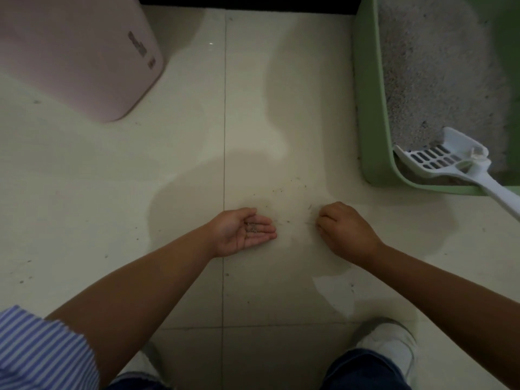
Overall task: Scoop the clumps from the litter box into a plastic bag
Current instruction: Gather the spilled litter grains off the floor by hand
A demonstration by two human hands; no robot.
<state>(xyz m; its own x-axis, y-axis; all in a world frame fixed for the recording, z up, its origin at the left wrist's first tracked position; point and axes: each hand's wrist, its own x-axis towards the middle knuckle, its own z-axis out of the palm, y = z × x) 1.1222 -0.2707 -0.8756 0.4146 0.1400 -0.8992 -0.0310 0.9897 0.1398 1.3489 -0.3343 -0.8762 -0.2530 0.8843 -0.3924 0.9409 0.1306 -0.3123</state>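
Observation:
A green litter box [368, 108] filled with grey litter [430, 68] stands at the right. A white slotted scoop [439, 160] lies in its near corner, handle sticking out over the rim. My left hand [242, 232] lies palm up on the floor, cupped, with a few grey litter grains [252, 228] in the palm. My right hand [344, 230] is beside it, knuckles up, fingertips curled down onto the floor among scattered grains [284, 192]. Whether it pinches any grains is hidden. No plastic bag is in view.
A pink rounded bin [84, 57] stands at the upper left. The floor is pale tile with a seam [224, 136] running down the middle. My white shoe [391, 344] and jeans show at the bottom.

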